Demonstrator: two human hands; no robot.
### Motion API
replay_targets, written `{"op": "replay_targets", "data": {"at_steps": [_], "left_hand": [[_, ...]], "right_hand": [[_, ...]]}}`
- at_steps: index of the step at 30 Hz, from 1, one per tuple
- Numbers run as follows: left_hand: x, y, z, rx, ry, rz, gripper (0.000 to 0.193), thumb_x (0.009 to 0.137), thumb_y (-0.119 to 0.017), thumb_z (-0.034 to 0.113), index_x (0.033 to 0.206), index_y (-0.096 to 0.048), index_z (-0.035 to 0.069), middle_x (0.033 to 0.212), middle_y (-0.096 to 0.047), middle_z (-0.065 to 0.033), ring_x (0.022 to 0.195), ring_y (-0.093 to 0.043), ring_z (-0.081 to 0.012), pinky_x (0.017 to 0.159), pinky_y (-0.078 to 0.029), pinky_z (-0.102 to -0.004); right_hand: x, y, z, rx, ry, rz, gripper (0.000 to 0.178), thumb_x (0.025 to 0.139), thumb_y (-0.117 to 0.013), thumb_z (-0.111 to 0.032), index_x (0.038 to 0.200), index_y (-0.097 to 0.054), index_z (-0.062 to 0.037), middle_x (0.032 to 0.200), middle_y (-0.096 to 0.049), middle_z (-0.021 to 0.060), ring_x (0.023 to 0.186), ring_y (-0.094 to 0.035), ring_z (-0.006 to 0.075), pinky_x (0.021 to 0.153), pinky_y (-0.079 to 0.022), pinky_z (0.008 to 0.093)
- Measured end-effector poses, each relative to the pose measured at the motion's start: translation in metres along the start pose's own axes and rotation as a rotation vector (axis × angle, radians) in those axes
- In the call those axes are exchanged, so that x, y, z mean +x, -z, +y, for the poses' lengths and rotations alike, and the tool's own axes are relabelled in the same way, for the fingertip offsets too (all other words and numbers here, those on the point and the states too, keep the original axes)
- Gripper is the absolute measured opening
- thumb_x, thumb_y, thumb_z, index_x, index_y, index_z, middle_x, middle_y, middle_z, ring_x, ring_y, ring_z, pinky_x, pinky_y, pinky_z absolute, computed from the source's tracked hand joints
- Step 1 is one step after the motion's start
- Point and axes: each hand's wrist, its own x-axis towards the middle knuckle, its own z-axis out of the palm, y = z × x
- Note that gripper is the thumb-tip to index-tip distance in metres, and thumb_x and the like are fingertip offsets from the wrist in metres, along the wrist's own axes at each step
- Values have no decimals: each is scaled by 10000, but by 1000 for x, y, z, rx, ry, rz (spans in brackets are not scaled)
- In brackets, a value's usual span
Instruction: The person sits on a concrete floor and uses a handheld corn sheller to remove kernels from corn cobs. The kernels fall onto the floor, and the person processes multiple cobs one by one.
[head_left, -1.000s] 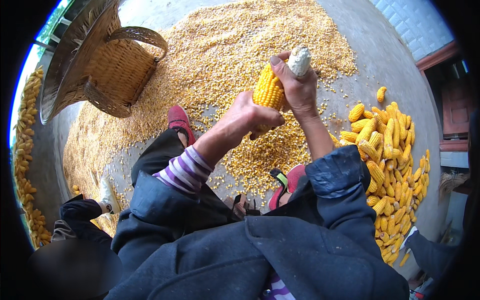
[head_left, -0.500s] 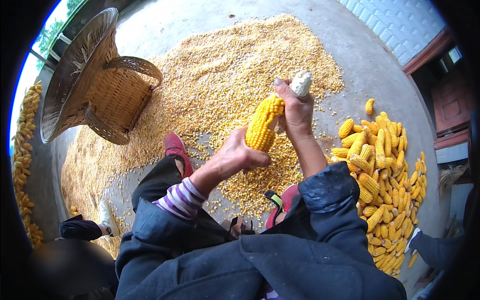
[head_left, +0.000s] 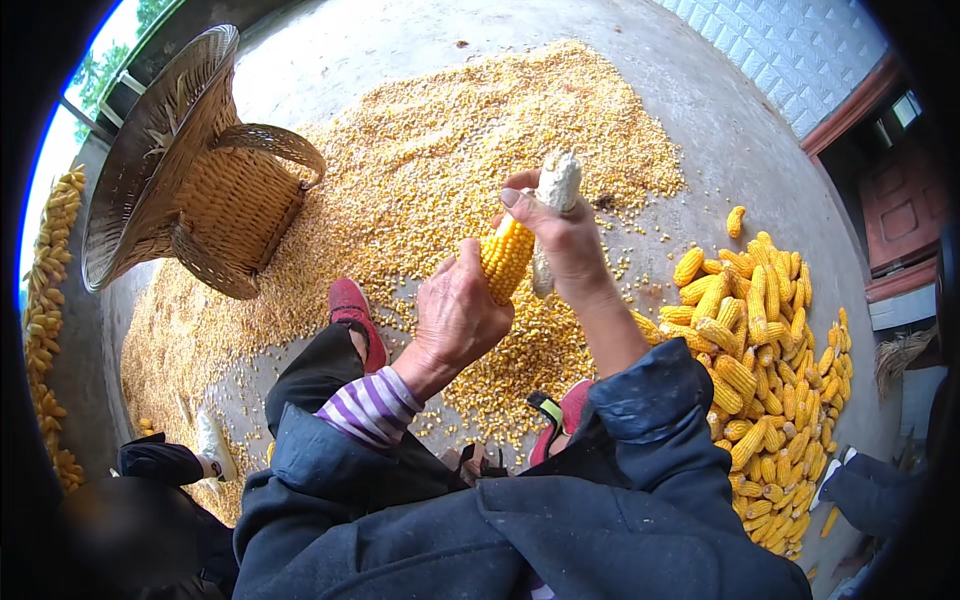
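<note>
The left hand (head_left: 462,312) grasps a yellow ear of corn (head_left: 508,258) by its near end, fingers curled around it and the back of the hand turned upward. From those fingers the ear points away from the body and slightly to the right, so its long axis runs on a slant toward the right hand (head_left: 556,238). The right hand's fingers are closed around a pale bare cob (head_left: 559,182), which pokes out beyond the thumb; a pale end also shows below the palm, probably of the same cob. The cob stands steeper than the ear, close to straight away from the body. The ear thus lies between the two hands: the left is nearer, wrapping its base, while the right thumb sits just beside its far end. Whether cob and ear touch there is hidden by the right fingers.

Below and beyond both sets of fingers, loose kernels (head_left: 500,110) cover the floor. To the right of the right fingers is a heap of ears (head_left: 775,400); well to the left of the left fingers, a wicker basket (head_left: 225,200) lies tipped
</note>
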Motion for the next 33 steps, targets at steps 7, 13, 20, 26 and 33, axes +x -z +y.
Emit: {"op": "replay_targets", "data": {"at_steps": [7,13,20,26,33], "left_hand": [[8,35,23,-859,280,-577,327,637,-716,148,882,-540,23,689,-531,-10,574,-502,-84,497,-390,-250],[6,3,-2,-63,6,6,494,624,-708,134,1037,-489,-27,771,-611,-160,712,-622,-304,625,-495,-414],[10,0,6,-23,79,-166,424,622,-654,120,946,-448,-61,704,-604,-242,670,-621,-397,629,-499,-480],[14,21,7,-917,319,-594,379,604,-721,158,905,-540,17,688,-529,5,572,-526,-86,530,-444,-249],[5,15,9,-1281,275,-544,516,656,-740,226,1068,-515,10,813,-556,-48,679,-578,-127,545,-490,-258]], "right_hand": [[10,20,18,64,60,244,240,825,-734,-208,954,-617,-43,810,-615,-7,711,-560,65,624,-444,221],[0,6,-9,337,-138,-96,415,850,-676,-164,1226,-540,-52,1026,-619,66,919,-605,173,858,-482,293],[-5,-2,13,-13,-16,94,192,789,-716,-93,961,-641,-54,886,-643,21,793,-591,107,754,-474,263],[0,17,26,-153,82,110,144,837,-701,-136,927,-630,-50,834,-634,0,765,-583,80,685,-477,242],[-2,11,-3,128,20,107,264,826,-739,-170,1036,-622,-62,859,-627,2,763,-563,68,679,-463,221]]}}
